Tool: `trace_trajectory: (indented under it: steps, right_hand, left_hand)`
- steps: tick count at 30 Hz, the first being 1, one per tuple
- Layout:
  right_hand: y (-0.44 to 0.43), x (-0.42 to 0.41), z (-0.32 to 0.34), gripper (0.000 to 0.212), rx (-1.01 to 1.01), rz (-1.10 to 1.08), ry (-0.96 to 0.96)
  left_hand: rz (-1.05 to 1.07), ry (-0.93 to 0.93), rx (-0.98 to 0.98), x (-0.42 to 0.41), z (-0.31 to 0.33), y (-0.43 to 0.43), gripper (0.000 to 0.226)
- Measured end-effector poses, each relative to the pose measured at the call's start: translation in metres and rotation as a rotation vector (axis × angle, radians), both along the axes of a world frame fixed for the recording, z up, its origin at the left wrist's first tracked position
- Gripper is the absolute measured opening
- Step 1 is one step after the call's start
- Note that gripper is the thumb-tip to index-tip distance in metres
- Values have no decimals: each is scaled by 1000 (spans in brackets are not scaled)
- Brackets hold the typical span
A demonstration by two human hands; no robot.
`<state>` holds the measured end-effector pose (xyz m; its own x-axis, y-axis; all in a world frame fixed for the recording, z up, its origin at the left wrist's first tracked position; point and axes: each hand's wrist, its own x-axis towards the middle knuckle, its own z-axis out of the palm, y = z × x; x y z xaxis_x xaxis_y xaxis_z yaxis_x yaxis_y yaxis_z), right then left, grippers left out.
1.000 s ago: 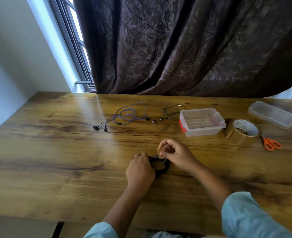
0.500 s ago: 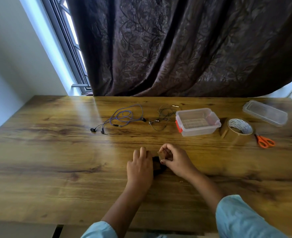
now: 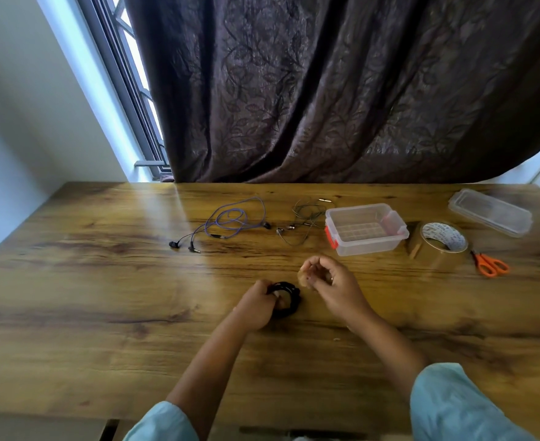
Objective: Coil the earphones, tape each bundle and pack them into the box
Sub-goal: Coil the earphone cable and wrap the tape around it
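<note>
A black earphone coil (image 3: 289,296) lies on the wooden table (image 3: 103,313) in front of me. My left hand (image 3: 257,305) grips its left side. Just right of the coil, my right hand (image 3: 329,286) pinches a small brown piece of tape (image 3: 303,278) a little above the table. Purple earphones (image 3: 227,222) lie loose farther back, with a thin dark pair (image 3: 303,222) beside them. The clear plastic box (image 3: 365,229) with red clips stands open to the right of those.
A brown tape roll (image 3: 439,246) lies right of the box, with orange scissors (image 3: 491,265) beyond it. The box's clear lid (image 3: 489,211) lies at the back right. A dark curtain (image 3: 326,90) hangs behind the table's far edge.
My right hand has lifted slightly away from the coil with the tape piece. My left hand has shifted left, so more of the black coil shows.
</note>
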<state>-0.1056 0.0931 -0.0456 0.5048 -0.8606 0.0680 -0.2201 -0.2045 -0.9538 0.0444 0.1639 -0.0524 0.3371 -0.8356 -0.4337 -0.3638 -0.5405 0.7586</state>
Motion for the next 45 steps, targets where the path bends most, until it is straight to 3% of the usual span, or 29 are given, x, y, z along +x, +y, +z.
trace_trajectory:
  steps: [3, 8, 17, 21, 25, 33, 37, 45]
  right_hand:
    - [-3, 2, 2, 23, 33, -2, -61]
    - [1, 9, -2, 20, 57, 57, -53]
    - [11, 24, -8, 28, -95, -1, 63]
    - [12, 25, -7, 21, -136, 2, 89]
    - [10, 24, -8, 28, -119, 24, 104]
    - [7, 22, 9, 13, -229, 68, 159]
    - [4, 21, 16, 16, -316, 89, 210]
    - [5, 17, 31, 21, -464, 35, 365]
  left_hand:
    - [-59, 51, 16, 4, 7, 2, 38]
    - [-111, -17, 52, 7, 5, 0, 32]
    - [-87, 18, -41, -4, 7, 3, 24]
    - [-59, 144, -81, -4, 13, 9, 28]
    - [-7, 282, -109, -1, 19, 14, 26]
    - [108, 506, -228, -4, 31, 18, 18]
    - [37, 447, -305, -8, 35, 17, 17]
    - [156, 437, -356, -12, 34, 12, 21]
